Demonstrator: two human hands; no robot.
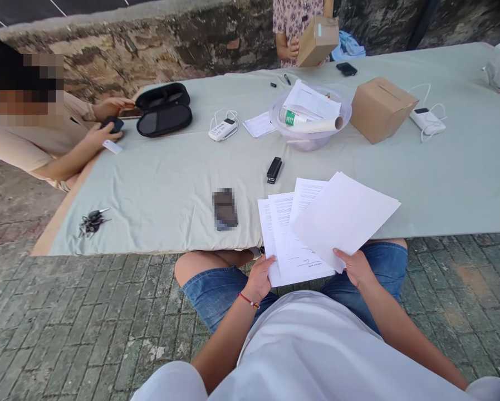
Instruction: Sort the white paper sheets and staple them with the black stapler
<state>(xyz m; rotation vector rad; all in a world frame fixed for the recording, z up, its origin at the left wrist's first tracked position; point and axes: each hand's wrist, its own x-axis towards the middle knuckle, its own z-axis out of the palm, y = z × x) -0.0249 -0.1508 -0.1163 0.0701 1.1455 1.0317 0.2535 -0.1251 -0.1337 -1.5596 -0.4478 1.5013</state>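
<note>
My left hand [260, 278] grips the lower left corner of several printed sheets [281, 239], thumb on top. The sheets are fanned out over my lap and the table's near edge. My right hand [353, 266] pinches the lower edge of a blank-looking white sheet [346, 214] that overlaps the printed ones on the right. My fingers under the paper are hidden. Beyond the sheets a black stapler [274, 170] lies on the table. To its left is a dark, blurred-out phone-like object [225, 209].
The cloth-covered table [158, 195] bears keys [93, 223], an open black case [164, 111], a power bank [222, 129], a plastic basin [308, 142] of papers and a cardboard box [381, 108]. A person [33, 133] sits left; another [289, 33] holds a box [317, 42] opposite.
</note>
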